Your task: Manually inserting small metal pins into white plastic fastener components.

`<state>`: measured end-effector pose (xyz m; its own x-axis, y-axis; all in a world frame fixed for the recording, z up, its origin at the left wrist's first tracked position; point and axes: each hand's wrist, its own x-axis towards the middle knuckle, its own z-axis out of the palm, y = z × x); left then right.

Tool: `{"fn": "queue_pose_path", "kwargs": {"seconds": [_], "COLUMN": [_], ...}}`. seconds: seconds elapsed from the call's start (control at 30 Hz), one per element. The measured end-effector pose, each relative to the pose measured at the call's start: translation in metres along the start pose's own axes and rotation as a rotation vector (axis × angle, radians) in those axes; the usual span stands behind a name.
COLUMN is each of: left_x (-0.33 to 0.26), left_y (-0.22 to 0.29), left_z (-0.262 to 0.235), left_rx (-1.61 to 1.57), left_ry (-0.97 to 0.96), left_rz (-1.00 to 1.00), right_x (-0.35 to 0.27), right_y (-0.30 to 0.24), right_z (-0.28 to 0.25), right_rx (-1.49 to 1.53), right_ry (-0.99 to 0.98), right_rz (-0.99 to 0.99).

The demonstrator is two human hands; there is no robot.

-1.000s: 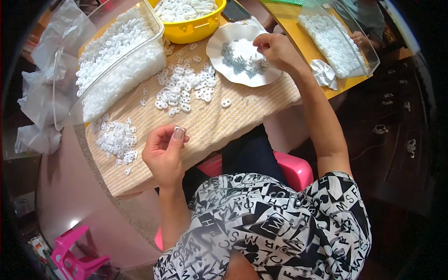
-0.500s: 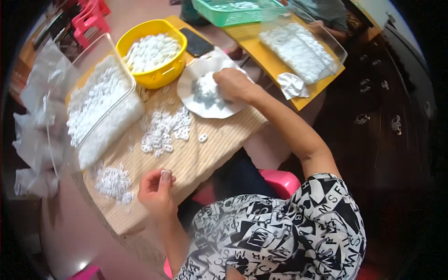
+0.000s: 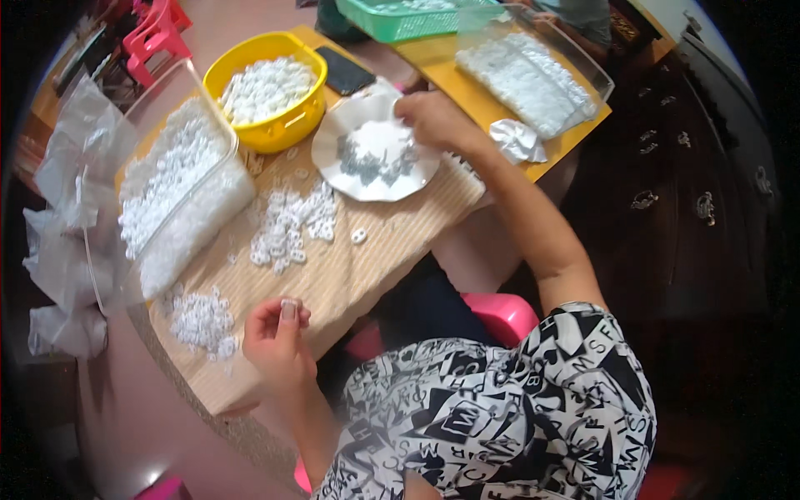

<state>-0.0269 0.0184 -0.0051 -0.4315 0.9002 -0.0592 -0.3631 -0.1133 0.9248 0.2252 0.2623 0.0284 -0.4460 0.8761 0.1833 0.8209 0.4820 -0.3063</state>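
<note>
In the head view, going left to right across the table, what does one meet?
Crumpled clear plastic bags → clear tub of white pieces → yellow bowl → white plate → right hand → crumpled white wrapper.

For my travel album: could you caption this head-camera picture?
Right hand reaches into a white dish; left hand pinches a small white piece.

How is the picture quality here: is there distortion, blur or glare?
Head view: the fisheye bends the wooden board and leaves black corners; light is soft and even, with faint shadows; the white plate and clear bin look slightly washed out; the left hand and right hand are mildly soft.
</note>
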Motion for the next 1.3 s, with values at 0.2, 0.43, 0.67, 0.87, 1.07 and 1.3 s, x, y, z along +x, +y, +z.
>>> {"fn": "queue_pose_path", "kwargs": {"seconds": [0.2, 0.43, 0.67, 0.87, 1.07, 1.3], "left_x": [0.002, -0.001, -0.005, -0.001, 0.0, -0.004], "left_y": [-0.001, 0.001, -0.002, -0.001, -0.004, -0.002], "left_z": [0.003, 0.002, -0.001, 0.006, 0.001, 0.0], "left_rx": [-0.061, -0.019, 0.037, -0.193, -0.314, -0.323], "left_ry": [-0.038, -0.064, -0.021, -0.075, -0.121, -0.118], "left_rz": [-0.016, -0.014, -0.034, -0.151, -0.149, -0.182], "right_x": [-0.009, -0.001, 0.009, 0.007, -0.028, -0.086], "right_y": [0.001, -0.004, -0.027, -0.012, -0.073, -0.162], "right_z": [-0.004, 0.011, 0.024, 0.023, 0.015, 0.033], "right_rx": [-0.053, -0.238, -0.446, -0.222, 0.888, 1.277], "right_ry": [-0.057, -0.073, -0.253, 0.0, -0.098, -0.376], "right_rz": [-0.008, -0.055, -0.219, -0.137, 0.031, 0.109]}}
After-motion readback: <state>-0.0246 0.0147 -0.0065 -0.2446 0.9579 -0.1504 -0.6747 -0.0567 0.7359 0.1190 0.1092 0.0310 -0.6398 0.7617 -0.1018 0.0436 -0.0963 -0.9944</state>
